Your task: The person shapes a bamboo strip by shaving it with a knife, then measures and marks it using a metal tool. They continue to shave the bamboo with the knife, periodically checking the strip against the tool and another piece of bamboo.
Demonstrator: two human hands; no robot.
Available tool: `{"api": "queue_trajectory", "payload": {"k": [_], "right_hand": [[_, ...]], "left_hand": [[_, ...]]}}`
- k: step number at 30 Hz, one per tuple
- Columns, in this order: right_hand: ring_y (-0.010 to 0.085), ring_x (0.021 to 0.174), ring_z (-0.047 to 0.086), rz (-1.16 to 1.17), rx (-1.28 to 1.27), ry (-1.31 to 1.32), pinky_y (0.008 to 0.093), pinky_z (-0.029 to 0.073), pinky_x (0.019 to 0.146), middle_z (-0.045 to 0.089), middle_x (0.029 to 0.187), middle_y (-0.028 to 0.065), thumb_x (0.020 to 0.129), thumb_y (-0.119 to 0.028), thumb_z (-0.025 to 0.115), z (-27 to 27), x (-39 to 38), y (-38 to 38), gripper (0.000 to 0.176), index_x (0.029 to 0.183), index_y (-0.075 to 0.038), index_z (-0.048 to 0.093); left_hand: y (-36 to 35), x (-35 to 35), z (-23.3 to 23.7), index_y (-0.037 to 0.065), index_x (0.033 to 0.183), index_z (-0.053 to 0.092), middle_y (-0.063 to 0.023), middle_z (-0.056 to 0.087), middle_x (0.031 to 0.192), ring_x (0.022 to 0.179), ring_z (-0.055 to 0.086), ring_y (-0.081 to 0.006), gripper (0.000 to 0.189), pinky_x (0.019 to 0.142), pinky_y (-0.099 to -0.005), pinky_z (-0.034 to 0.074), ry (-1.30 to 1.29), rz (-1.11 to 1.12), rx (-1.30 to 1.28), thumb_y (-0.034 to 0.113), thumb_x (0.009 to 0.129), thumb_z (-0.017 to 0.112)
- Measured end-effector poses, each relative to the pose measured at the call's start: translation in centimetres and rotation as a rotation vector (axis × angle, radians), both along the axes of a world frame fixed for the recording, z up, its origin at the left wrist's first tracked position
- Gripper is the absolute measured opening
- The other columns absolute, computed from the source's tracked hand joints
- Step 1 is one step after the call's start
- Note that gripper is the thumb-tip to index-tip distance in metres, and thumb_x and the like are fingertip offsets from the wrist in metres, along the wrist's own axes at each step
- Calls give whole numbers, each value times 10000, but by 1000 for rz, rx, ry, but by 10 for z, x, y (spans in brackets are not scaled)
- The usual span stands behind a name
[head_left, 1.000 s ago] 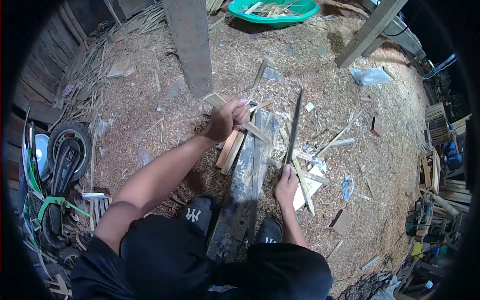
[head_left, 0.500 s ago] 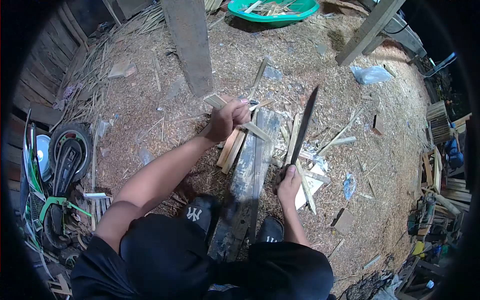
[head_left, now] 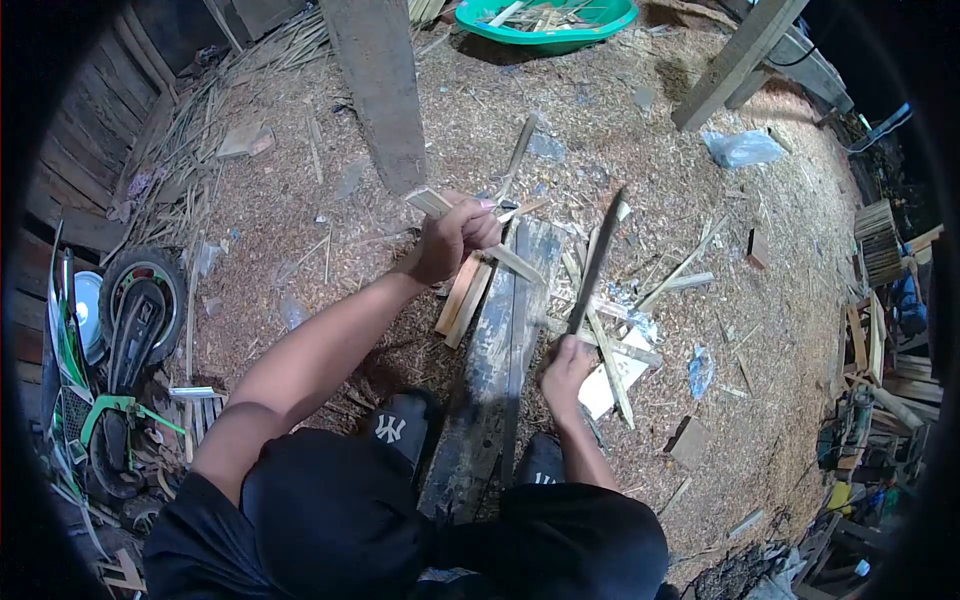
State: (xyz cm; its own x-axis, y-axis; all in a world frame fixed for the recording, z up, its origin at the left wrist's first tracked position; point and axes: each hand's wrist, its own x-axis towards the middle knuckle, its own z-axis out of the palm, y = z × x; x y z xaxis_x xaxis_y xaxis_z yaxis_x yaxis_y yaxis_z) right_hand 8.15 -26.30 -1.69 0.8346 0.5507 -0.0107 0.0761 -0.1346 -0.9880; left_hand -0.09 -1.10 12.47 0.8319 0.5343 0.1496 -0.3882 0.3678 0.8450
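Note:
My left hand (head_left: 458,238) is closed around a wooden strip (head_left: 518,263). One end of the strip sticks out past my fist over the far part of a worn wooden bench (head_left: 492,345). My right hand (head_left: 568,374) grips a machete (head_left: 598,262) by its handle, which my fingers mostly cover. The dark blade points away from me and slants up to the right, apart from the strip. Beside the bench on the left lean several cut wood pieces (head_left: 462,300). Loose slats (head_left: 607,365) lie on the ground right of the blade.
A green basin (head_left: 548,38) with wood scraps stands at the far side. Wooden posts (head_left: 378,100) rise ahead. Wood shavings cover the ground, with plastic bags (head_left: 742,149) on it. A wheel (head_left: 143,300) and green-framed parts stand at the left; stacked wood (head_left: 880,245) lies at the right.
The machete has come slightly down and to the left, its tip now lower. My right hand has shifted a little left. My left hand and the strip have hardly moved.

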Motion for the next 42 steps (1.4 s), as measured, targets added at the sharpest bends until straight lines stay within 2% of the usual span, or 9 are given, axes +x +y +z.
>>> {"api": "queue_trajectory", "payload": {"k": [3, 12, 16, 23, 27, 28, 37, 39, 42], "right_hand": [[140, 468, 453, 91, -486, -112, 361, 340, 449, 460, 489, 40, 1052, -422, 416, -14, 3, -1, 588, 625, -27, 503], [151, 462, 431, -14, 16, 123, 364, 363, 454, 514, 570, 80, 1038, -462, 435, 15, 1, -2, 598, 689, 10, 544], [136, 471, 476, 131, -521, -49, 351, 388, 450, 534, 577, 46, 1037, -433, 452, -11, 12, -3, 571, 709, 12, 594], [80, 409, 398, 34, -106, 11, 269, 317, 415, 397, 517, -32, 1071, -401, 380, -11, 10, -9, 519, 644, -112, 443], [176, 414, 481, 114, -412, -43, 379, 382, 448, 488, 508, 62, 1047, -446, 412, -33, 5, -6, 618, 653, 8, 557], [328, 550, 579, 131, -505, -19, 475, 456, 593, 564, 560, 221, 1010, -468, 471, -33, 12, -9, 615, 799, 86, 634], [379, 653, 652, -3, -494, -114, 470, 487, 654, 623, 641, 248, 963, -428, 564, -4, 17, -45, 531, 927, 90, 676], [292, 558, 577, -74, -624, -266, 422, 450, 587, 609, 637, 197, 959, -405, 600, -3, 23, -63, 471, 864, 50, 672], [442, 749, 665, -89, -855, -427, 480, 516, 691, 662, 755, 267, 924, -357, 639, 11, 31, -91, 394, 981, 30, 685]], "left_hand": [[-1, 1, 2, 141, 522, 220, 18, 235, 488, 489, 222, -129, 466, 544, -323, 262, 30, -8, 20, 153, 930, 444], [0, 2, -3, 134, 533, 247, 26, 237, 508, 507, 239, -112, 448, 536, -312, 259, -13, -62, 102, 166, 932, 448], [-1, 0, 5, 131, 532, 229, 20, 224, 501, 508, 241, -124, 454, 555, -322, 259, 45, -79, 176, 201, 918, 458], [-1, 1, 2, 131, 525, 295, 36, 246, 507, 494, 240, -105, 445, 522, -304, 254, 2, -95, 142, 157, 935, 465], [-1, 0, 5, 136, 524, 289, 35, 241, 505, 492, 236, -105, 448, 518, -304, 252, -8, -102, 134, 157, 934, 466], [-1, -1, 5, 136, 525, 263, 27, 238, 499, 498, 235, -109, 446, 534, -313, 256, 14, -97, 122, 164, 927, 455], [24, 2, -9, 182, 524, 261, 11, 257, 461, 432, 248, -132, 449, 517, -331, 314, -50, 176, -136, 221, 953, 385], [29, 0, 0, 184, 494, 272, 17, 235, 425, 405, 243, -130, 461, 521, -301, 304, -92, 247, -275, 219, 934, 404], [37, -1, 13, 178, 500, 247, 7, 206, 424, 398, 203, -140, 455, 507, -311, 283, -198, 243, -409, 224, 912, 434]]}}
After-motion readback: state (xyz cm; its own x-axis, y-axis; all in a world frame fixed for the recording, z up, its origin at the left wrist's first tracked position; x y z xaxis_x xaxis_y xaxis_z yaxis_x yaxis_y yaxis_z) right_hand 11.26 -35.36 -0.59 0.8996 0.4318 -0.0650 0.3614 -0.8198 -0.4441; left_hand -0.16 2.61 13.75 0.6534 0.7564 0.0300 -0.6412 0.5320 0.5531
